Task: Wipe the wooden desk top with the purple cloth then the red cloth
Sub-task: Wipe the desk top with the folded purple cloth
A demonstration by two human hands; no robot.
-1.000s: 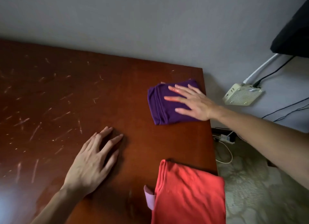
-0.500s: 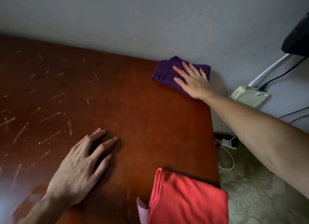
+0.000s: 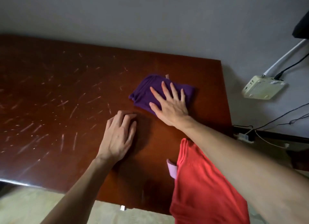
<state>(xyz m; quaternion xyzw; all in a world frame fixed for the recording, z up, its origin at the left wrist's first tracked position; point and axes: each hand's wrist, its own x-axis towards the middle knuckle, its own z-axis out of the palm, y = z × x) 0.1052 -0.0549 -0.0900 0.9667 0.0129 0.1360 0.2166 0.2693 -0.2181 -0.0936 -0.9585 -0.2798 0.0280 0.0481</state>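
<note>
The wooden tabletop (image 3: 50, 93), scratched across its left half, carries everything. The red cloth (image 3: 200, 190) lies folded at the near right corner, hanging over the near edge, the right forearm crossing above it. The right hand (image 3: 170, 105) lies flat, fingers spread, its grip open and pressing the purple cloth (image 3: 143, 93) without clasping it. The left hand (image 3: 118, 136) rests palm down, fingers slightly curled, holding nothing. Half a second earlier the purple cloth sat at the far right corner by the wall; now it lies nearer the middle, its long axis running left-near to right-far.
</note>
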